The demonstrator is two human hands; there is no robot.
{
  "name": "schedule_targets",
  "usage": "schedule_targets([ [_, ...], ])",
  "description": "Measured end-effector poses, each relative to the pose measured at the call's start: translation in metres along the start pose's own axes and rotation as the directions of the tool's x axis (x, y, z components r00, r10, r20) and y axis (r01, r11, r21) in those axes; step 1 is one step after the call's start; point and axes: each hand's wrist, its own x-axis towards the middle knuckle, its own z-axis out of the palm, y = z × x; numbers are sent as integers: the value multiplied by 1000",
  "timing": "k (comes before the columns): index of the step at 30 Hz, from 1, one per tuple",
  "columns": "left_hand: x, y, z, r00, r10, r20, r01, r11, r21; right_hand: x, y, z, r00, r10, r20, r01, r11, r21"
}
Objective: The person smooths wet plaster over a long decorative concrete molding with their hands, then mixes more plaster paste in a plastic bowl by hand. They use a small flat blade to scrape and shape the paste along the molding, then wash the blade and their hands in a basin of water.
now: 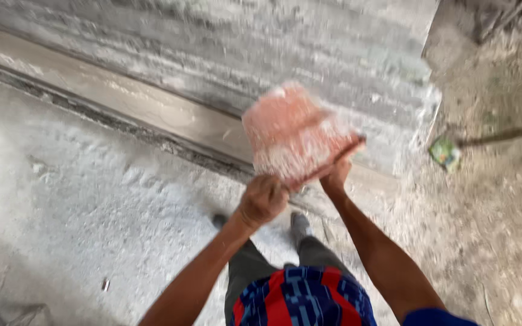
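Two hands hold one thing between them, and we read the scene from the left. Far left lies the pale dusty floor, powdery and marked with ripples, bordered by a dark seam and a smoother grey ledge running along a streaked wall. Our left hand is closed in a fist on the lower edge of a pinkish square slab, seemingly to steady it from below. The slab, dusted white and blurred, tilts up in front of the wall, above our shoes. Our right hand sits under its right edge, fingers curled against it, though the blur hides how tightly. With both grips low, the slab's weight seems shared. Further right, a small green packet lies on rough ground beside a thin stick.
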Motion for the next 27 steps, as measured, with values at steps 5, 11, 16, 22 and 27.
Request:
schedule_targets([
  [5,2,33,25,994,-99,-41,100,994,32,11,22,-33,995,-42,95,43,999,-11],
  [11,5,12,21,643,-688,-336,691,711,-134,20,-29,-79,989,-74,-131,130,854,503],
  [16,8,35,6,672,-652,-352,666,740,-99,26,-76,-62,895,-353,273,160,825,541],
  [22,30,59,7,796,-604,-47,588,788,-183,59,-101,-1,942,-123,311,-101,782,615],
  [27,50,31,-4,744,-665,65,656,709,-258,34,-116,2,667,-545,508,228,798,558],
])
